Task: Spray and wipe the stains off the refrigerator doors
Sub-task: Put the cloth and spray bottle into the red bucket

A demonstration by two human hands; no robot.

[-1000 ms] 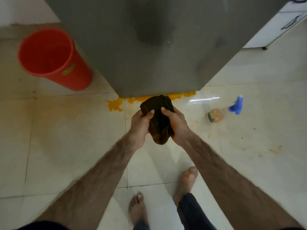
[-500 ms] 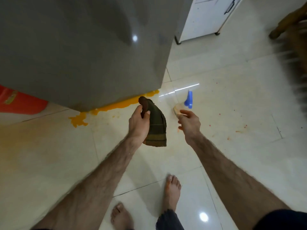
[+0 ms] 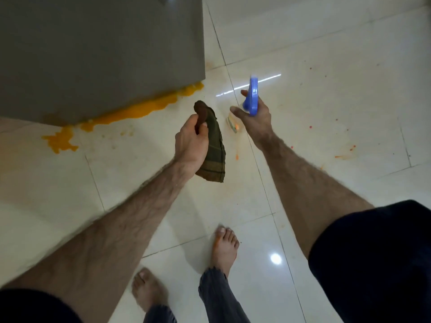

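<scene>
Left hand grips a dark folded cloth, which hangs below the fist. Right hand, apart from the left, is curled round a spray bottle with blue trigger head. Grey refrigerator door stands upper left; an orange spill runs along its base on the tiled floor.

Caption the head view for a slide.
Left hand grips a dark cloth, right hand holds a blue-topped spray bottle beside the grey refrigerator.

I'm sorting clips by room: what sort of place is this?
Most likely a home kitchen: a grey refrigerator stands on a glossy tiled floor, with an orange spill along its base.
</scene>
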